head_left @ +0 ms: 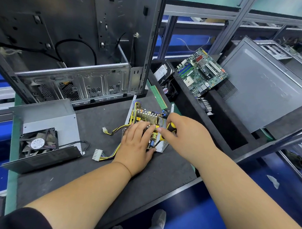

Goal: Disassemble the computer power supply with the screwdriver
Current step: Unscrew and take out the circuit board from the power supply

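Observation:
The opened power supply (147, 116) lies on the dark work mat, its circuit board, heat sink and yellow wires exposed in a metal tray. My left hand (135, 142) presses flat on the board's near left part, fingers spread. My right hand (183, 133) grips a yellow and black screwdriver (171, 127), whose shaft points down at the board's near right corner. The tip is hidden behind the board's parts. The supply's removed metal cover with its black fan (38, 142) lies to the left.
An empty computer case (80, 36) stands open behind the supply. White cable connectors (96, 155) trail from it to the left. A green memory stick (159, 97), a hard drive (161, 71), a motherboard (202, 71) and a grey case panel (268, 87) lie to the right.

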`<act>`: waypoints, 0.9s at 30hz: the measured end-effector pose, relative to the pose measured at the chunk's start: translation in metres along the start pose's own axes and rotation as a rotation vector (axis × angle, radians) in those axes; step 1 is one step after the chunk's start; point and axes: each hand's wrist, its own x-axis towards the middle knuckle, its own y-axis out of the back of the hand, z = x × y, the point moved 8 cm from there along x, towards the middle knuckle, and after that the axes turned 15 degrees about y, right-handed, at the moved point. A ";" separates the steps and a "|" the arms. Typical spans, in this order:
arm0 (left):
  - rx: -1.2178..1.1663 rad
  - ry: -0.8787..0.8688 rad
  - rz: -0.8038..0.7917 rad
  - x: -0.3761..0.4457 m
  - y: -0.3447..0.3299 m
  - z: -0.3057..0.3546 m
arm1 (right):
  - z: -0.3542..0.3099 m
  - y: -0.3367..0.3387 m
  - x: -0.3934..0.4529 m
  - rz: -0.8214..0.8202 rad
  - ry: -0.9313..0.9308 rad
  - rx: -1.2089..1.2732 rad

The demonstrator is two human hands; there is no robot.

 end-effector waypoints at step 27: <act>0.055 0.014 -0.102 -0.003 0.001 0.003 | 0.006 0.001 0.013 -0.039 0.199 0.156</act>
